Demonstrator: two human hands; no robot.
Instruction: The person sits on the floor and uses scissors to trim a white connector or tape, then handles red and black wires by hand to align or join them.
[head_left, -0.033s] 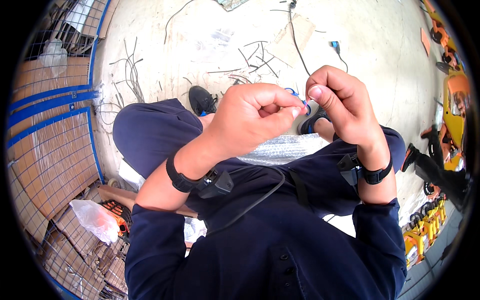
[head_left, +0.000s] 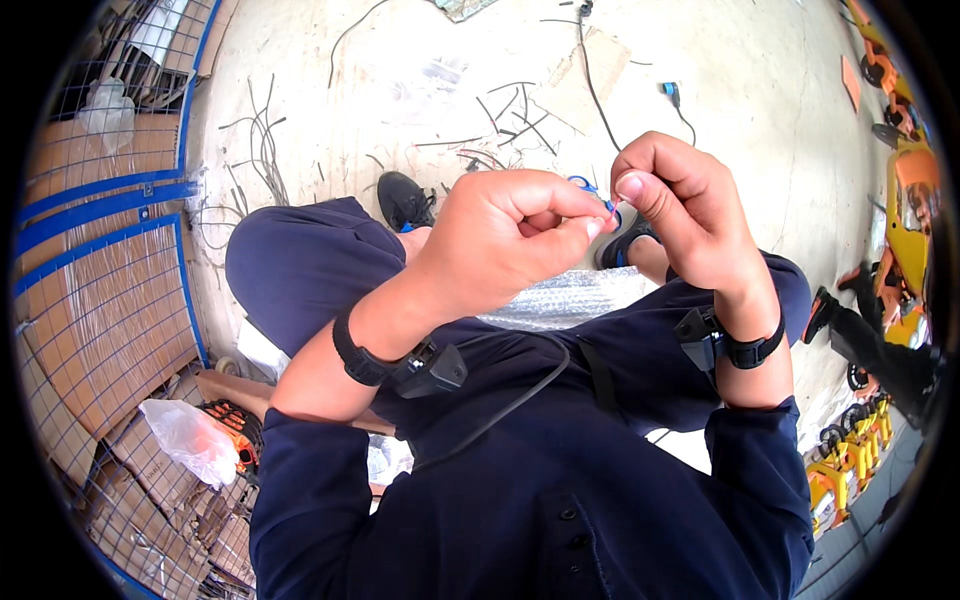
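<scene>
Two hands: the left hand [head_left: 500, 228] at twelve o'clock, the right hand [head_left: 695, 210] at two. One thin pink strand [head_left: 614, 212] at two. Two black wrist straps [head_left: 356, 358], at eight and three. The wearer's two dark shoes [head_left: 402, 200], at eleven and two. One blue connector [head_left: 669, 90] and one flat cardboard piece [head_left: 597, 62], both at one. Two pale plastic bags [head_left: 190, 438], at ten and eight. More than ten dark wire pieces [head_left: 450, 143], between ten and one.

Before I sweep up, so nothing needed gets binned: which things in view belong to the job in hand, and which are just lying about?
Likely in use: thin pink strand between left hand and right hand; dark cable leading toward the latter.

Likely lying about: dark cable pieces; cardboard sheet; blue-tipped cable.
</scene>
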